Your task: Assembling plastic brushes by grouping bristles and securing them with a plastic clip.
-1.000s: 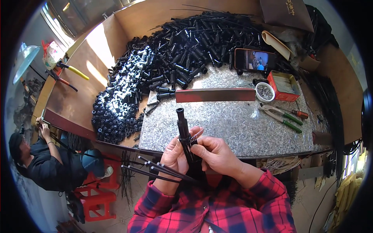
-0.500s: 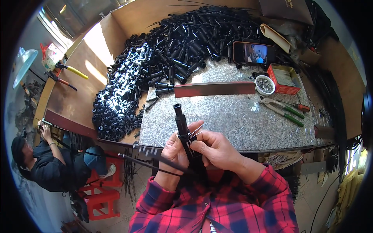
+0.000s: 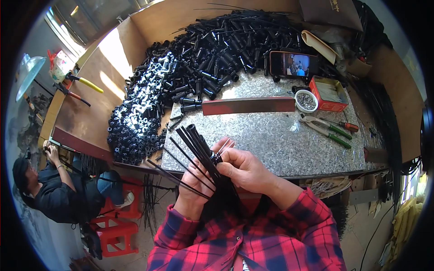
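Observation:
In front of my chest is a black umbrella runner (image 3: 191, 131), a tube tilted up and away, with thin black ribs (image 3: 182, 143) bunched along its left side. Several of the ribs fan out toward the lower left, across my left wrist. My left hand (image 3: 195, 180) is closed around the runner and ribs from the left, its fingers partly hidden behind them. At the collar, the thumb and forefinger of my right hand (image 3: 244, 169) are pinched together. Thin pale wires (image 3: 227, 145) stick up beside these fingertips. The lower ends of the ribs are lost against dark material below.
A large heap of black runners (image 3: 217, 49) covers the far side. On the speckled slab (image 3: 271, 144) lie a red strip (image 3: 248, 105), green-handled pliers (image 3: 325, 131), a screwdriver (image 3: 348, 126), a cup of bits (image 3: 306, 101), a red box (image 3: 330, 94) and a phone (image 3: 294, 64). A person (image 3: 54, 189) sits left.
The runner has tipped left, and the black ribs now stand bunched beside it instead of reaching out to the left. My right hand keeps its pinch at the collar.

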A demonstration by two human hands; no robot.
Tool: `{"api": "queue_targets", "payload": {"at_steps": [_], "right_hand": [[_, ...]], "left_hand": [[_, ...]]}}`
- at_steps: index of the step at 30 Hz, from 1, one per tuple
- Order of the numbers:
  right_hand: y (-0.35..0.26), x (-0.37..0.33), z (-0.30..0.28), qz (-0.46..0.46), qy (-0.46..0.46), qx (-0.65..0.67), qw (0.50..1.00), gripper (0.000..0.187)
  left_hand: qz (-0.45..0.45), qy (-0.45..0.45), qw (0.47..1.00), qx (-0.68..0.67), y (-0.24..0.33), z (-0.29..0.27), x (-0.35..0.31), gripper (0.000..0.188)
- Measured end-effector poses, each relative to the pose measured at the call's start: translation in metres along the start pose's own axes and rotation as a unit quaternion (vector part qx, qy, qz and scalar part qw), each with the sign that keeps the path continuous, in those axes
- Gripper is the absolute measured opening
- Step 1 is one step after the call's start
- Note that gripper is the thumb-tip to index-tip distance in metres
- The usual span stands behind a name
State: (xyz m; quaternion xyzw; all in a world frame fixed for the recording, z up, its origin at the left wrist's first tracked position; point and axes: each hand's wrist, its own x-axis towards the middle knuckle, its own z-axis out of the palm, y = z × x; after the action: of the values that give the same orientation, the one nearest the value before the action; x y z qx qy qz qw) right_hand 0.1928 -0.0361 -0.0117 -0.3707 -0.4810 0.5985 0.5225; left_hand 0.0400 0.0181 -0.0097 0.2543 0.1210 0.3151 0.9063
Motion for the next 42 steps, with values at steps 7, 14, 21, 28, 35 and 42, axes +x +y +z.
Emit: {"api": "queue_targets", "payload": {"at_steps": [7,14,21,28,35,42], "right_hand": [[-0.011,0.009,0.033,-0.162,0.115,-0.192,0.961,0.009],[-0.020,0.020,0.052,-0.221,0.127,-0.212,0.943,0.012],[-0.013,0.028,0.066,-0.256,0.095,-0.199,0.941,0.010],[-0.005,0.027,0.077,-0.254,0.063,-0.220,0.940,0.010],[-0.003,0.020,0.076,-0.213,0.027,-0.242,0.946,0.011],[-0.004,0.025,0.070,-0.065,-0.032,-0.122,0.990,0.016]], "left_hand": [[0.218,0.089,0.962,0.134,0.016,0.003,-0.017,0.029],[0.381,0.076,0.884,0.258,0.017,0.010,-0.035,0.048],[0.333,0.178,0.837,0.396,0.037,0.043,-0.060,0.027],[0.314,0.222,0.820,0.424,0.047,0.037,-0.074,0.028],[0.317,0.236,0.815,0.424,0.046,0.027,-0.081,0.025],[0.328,0.214,0.820,0.418,0.046,0.014,-0.084,0.020]]}}
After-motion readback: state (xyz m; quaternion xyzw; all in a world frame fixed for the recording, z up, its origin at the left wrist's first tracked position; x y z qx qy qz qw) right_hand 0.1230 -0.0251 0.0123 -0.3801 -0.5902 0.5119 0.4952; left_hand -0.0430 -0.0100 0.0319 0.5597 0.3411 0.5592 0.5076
